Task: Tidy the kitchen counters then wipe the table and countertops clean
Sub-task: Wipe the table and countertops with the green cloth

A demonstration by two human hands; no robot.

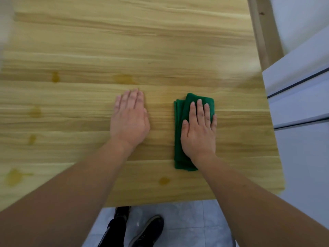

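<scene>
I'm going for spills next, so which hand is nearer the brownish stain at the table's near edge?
Right. The right hand on the green cloth sits just beyond the stain; the left hand lies farther left.

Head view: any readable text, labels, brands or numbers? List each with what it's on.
None readable.
Green cloth under the right hand: no tag or print visible.
Wooden table: only grain and yellowish stains, no markings.
White cabinet fronts at right: plain.
Dark shoes below the table edge: no logo can be made out.

Wooden table (142, 41) carries folded green cloth (179, 139) and amber spills (14, 176).
</scene>
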